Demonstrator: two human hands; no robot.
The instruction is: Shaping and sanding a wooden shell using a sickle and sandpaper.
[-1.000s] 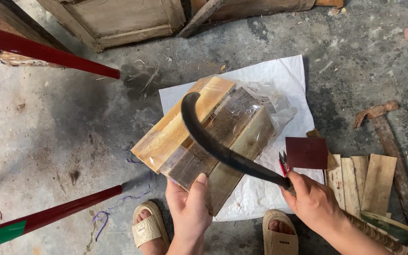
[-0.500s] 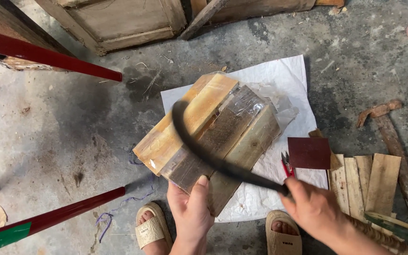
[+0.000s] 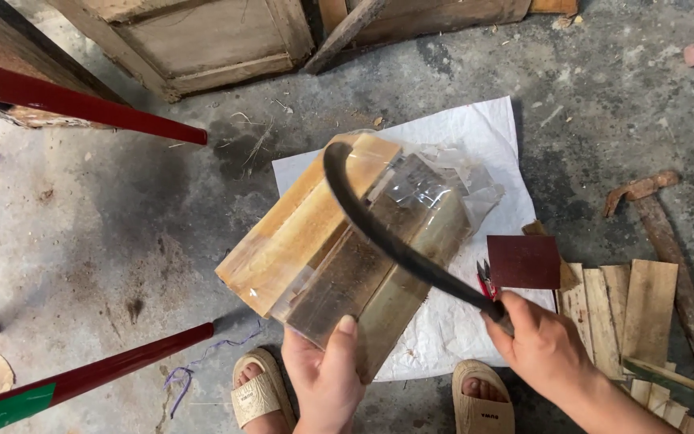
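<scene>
A bundle of wooden slats (image 3: 315, 233) wrapped in clear plastic film rests on a white sheet (image 3: 475, 137) on the concrete floor. My left hand (image 3: 327, 378) grips the bundle's near end, thumb on top. My right hand (image 3: 540, 345) is closed on the handle of a dark curved blade (image 3: 379, 225), which lies across the top of the bundle with its hooked tip near the far edge. Crumpled plastic (image 3: 459, 181) bunches at the bundle's right side.
A dark red sandpaper square (image 3: 524, 261) and small red-handled snips (image 3: 485, 281) lie by my right hand. Loose wooden slats (image 3: 644, 305) and a rusty hammer (image 3: 660, 225) are at right. Red poles (image 3: 90, 104) stand left, wooden frames (image 3: 218, 40) behind. My sandalled feet (image 3: 263, 398) are below.
The blade's hooked tip has swung left and back up across the bundle; my right hand dropped slightly and shifted. The left hand keeps its grip.
</scene>
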